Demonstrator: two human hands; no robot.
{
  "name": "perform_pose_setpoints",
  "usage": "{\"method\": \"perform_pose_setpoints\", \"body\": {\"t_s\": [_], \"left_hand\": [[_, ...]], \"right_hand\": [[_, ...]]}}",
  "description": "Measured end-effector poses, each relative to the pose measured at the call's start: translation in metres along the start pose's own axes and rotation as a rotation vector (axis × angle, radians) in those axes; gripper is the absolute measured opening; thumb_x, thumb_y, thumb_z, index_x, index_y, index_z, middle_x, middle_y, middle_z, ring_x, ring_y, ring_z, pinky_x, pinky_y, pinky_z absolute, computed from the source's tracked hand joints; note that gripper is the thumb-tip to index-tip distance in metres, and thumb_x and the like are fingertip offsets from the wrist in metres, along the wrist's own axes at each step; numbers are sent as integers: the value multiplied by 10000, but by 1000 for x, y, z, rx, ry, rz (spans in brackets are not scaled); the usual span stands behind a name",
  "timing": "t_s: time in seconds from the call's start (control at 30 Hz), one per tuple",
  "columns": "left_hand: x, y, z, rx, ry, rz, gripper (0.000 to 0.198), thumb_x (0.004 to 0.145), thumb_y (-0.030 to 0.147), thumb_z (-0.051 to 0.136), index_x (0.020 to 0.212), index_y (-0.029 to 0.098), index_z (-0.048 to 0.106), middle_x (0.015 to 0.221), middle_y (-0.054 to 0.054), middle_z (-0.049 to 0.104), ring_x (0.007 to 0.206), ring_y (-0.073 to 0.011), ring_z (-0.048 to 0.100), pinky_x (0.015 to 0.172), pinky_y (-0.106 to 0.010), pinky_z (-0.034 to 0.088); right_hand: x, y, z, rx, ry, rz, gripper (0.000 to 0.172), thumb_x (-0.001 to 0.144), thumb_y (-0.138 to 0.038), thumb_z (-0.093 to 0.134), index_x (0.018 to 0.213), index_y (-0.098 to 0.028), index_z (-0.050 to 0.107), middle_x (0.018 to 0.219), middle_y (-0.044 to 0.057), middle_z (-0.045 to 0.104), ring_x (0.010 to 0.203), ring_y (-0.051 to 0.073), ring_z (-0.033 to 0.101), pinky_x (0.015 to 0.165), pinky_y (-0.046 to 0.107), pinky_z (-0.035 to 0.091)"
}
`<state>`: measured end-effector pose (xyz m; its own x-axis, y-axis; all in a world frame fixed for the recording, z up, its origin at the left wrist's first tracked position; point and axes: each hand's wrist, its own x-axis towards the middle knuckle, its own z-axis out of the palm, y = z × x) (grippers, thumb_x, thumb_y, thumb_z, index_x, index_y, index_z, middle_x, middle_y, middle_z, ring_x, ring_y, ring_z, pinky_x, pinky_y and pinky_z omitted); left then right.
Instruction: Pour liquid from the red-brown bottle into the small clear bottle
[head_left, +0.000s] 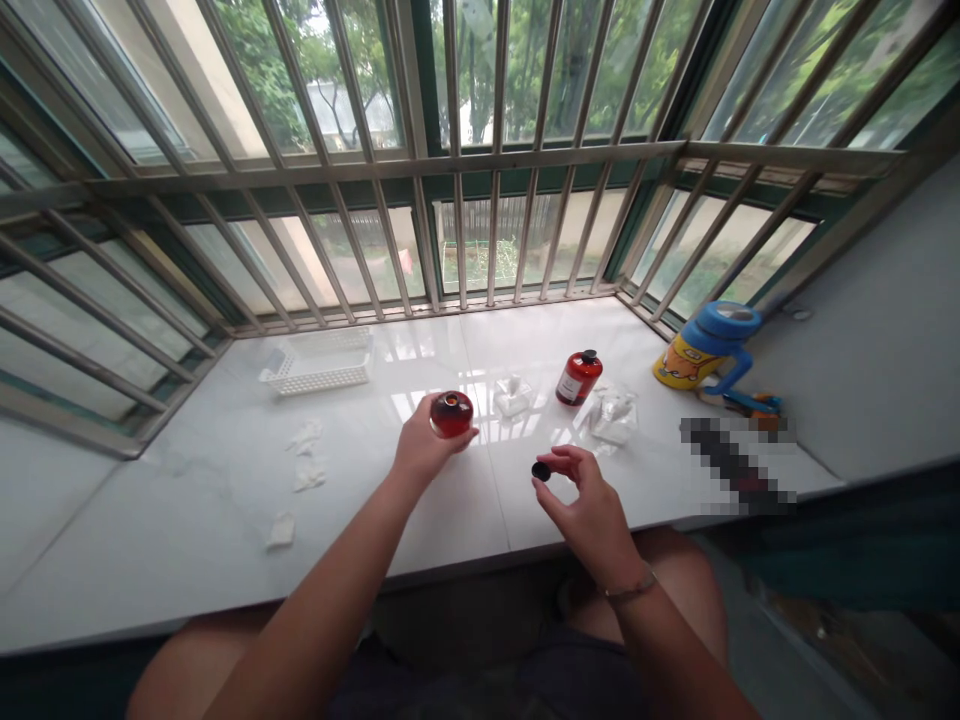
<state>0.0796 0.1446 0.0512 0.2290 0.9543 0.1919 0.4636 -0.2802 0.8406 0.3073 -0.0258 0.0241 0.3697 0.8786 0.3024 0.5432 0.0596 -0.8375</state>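
Observation:
My left hand [425, 440] is wrapped around a red bottle [454, 424] whose neck is uncovered at the top. Between the thumb and fingers of my right hand [592, 505] is a small black cap [541, 471], held just above the white counter to the right of the bottle. A second red bottle [578, 380], with a pale label and a black top, stands farther back on the right. Near it are a clear plastic piece [513, 396] and a crumpled clear plastic wrapper [615, 415].
The white counter [202, 540] runs up to a barred window [480, 170]. At the back left sits a white perforated basket [322, 368]; crumpled tissues [307, 455] lie in front of it. A blue and yellow mug [705, 345] stands at right, near a blurred-out dark item [735, 465].

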Motion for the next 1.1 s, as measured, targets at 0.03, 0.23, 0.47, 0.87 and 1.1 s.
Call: {"method": "perform_pose_setpoints", "body": {"t_s": [0.03,0.23,0.47,0.87,1.1], "left_hand": [[-17,5,-1,1,-27,31,710,706,497,967,1297,287,635,1209,-33,780,1120,-281,747,991,-401,580],[-101,23,-2,18,-109,43,640,718,334,936,1276,272,630,1238,-43,764,1130,-285,736,1011,-428,575],[-137,14,7,16,-88,-14,616,717,234,867,1286,263,635,1255,-57,766,1135,-293,737,1017,-450,589],[-144,-2,21,2,-103,-80,648,713,266,872,1310,254,620,1233,-77,759,1112,-311,731,987,-475,589],[-148,-11,21,45,-94,-21,612,752,385,896,1289,257,633,1242,-85,768,1119,-326,730,1008,-497,573]], "right_hand": [[-1,-12,0,11,-13,-16,458,928,-385,760,1319,-285,544,1200,81,794,1119,291,774,1055,514,599],[-12,-63,8,29,-167,-168,508,949,-298,776,1384,-306,514,1211,53,781,1131,264,769,1049,464,613],[-24,-72,18,8,-222,-258,503,970,-230,760,1401,-333,522,1219,21,782,1152,246,765,1052,432,625],[-27,-63,38,36,-272,-176,481,971,-237,760,1388,-333,542,1255,18,781,1201,251,749,1073,442,607],[-37,-59,32,-9,-173,-181,516,923,-409,828,1341,-294,547,1051,33,745,1049,281,740,1005,488,613]]}}
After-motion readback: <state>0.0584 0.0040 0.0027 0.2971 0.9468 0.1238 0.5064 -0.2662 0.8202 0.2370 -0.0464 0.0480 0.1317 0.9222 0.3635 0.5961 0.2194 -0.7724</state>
